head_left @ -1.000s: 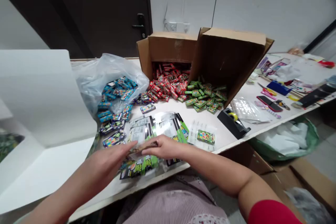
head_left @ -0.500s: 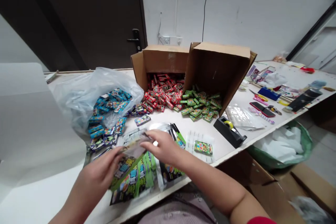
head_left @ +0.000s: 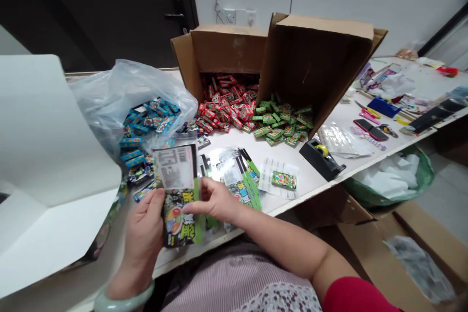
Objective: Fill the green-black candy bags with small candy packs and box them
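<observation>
Upright in front of me is a black-and-green printed pouch (head_left: pixel 177 170), with a pale label panel on its upper half and colourful lettering below. My left hand (head_left: pixel 142 234) grips its left edge, thumb on the front. The right edge is pinched by my right hand (head_left: pixel 221 202), whose thumb lies across the print. Whether more than one pouch is in the grip I cannot tell. More green-and-black pouches (head_left: pixel 239 190) lie fanned on the table just beyond my right hand. A small green packet (head_left: pixel 284 180) rests on a clear plastic sheet (head_left: pixel 266 180) to their right.
Red packets (head_left: pixel 228 100) and green packets (head_left: pixel 280 122) spill from cardboard boxes (head_left: pixel 228 51). Blue packets (head_left: pixel 155 114) sit in a clear bag (head_left: pixel 98 87). A tape dispenser (head_left: pixel 321 160) stands near the table edge. A large white board (head_left: pixel 47 156) is at the left.
The pouch has been raised from a low, tilted position to upright, its front facing me. My right hand has moved from its top to its right edge. The camera view has tipped downward.
</observation>
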The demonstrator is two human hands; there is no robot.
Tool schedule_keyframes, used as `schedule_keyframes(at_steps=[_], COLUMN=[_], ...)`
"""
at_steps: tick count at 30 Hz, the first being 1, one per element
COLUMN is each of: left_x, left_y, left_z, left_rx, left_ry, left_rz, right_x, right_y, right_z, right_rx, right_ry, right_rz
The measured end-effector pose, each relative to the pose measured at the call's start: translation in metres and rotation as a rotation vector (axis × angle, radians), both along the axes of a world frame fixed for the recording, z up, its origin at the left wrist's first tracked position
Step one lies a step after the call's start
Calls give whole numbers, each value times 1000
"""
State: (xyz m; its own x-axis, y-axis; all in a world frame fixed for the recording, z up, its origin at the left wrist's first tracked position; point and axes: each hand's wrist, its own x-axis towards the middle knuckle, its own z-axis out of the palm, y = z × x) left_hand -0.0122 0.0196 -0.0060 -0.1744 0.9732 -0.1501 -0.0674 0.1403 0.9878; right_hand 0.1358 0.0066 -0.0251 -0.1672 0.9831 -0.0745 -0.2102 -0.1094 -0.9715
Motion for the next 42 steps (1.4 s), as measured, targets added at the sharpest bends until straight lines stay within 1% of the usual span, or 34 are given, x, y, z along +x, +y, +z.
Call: schedule_keyframes(at_steps=[1,2,3,6,7,8,11,13,14,16,18,20,22,24,25,27,29,30,32,34,36,37,40,41,42], left_x=[0,-1,-3,-9,-11,-12,-16,-18,-18,-17,-16,-14,-12,-9,-7,-4,0,2,5,8,10,11,15,16,16], left_y=[-2,-5,-8,-21,-25,-28,-35,-35,-34,-27,-17,-7,-2,-3,-6,-13,-20,-22,-26,-27,-28,-29,-32,-33,-34], left_z=[-3,-5,-8,-15,-18,-21,-30,-31,-29,-20,-8,2,6,3,1,-4,-6,-5,-4,-4,-6,-7,-12,-13,-14], left_rx=[-8,-26,-46,-82,-73,-51,15,-8,-31,-39,14,78,131,187,209,230,214,190,101,-5,-64,-66,-25,-20,-23], left_ry=[-14,-30,-42,-45,-59,-86,-197,-242,-265,-331,-402,-423,-391,-339,-315,-284,-300,-329,-417,-508,-555,-560,-537,-534,-538], left_rz=[-4,-41,-109,-385,-435,-443,-336,-336,-354,-367,-305,-220,-150,-105,-96,-100,-121,-136,-186,-242,-237,-205,-99,-88,-89], right_x=[2,4,6,12,12,13,13,12,11,9,6,5,8,14,18,25,29,29,28,26,26,27,31,32,32], right_y=[-1,-2,-3,-4,-5,-7,-14,-21,-25,-34,-42,-48,-50,-48,-45,-37,-29,-26,-22,-21,-23,-24,-33,-36,-39], right_z=[-2,-4,-6,-11,-13,-14,-17,-21,-23,-27,-30,-29,-20,-5,4,19,29,30,28,23,17,14,5,2,-1], right_rx=[13,28,47,87,89,85,50,29,21,7,-9,-25,-37,-24,-7,37,69,75,72,69,68,59,4,-8,-8], right_ry=[-42,-84,-124,-210,-213,-207,-202,-256,-296,-377,-441,-467,-426,-314,-248,-166,-190,-220,-256,-261,-244,-228,-212,-252,-316], right_rz=[-35,-74,-119,-218,-221,-195,-13,63,65,46,60,97,170,230,229,178,113,89,52,-10,-42,-20,164,195,184])
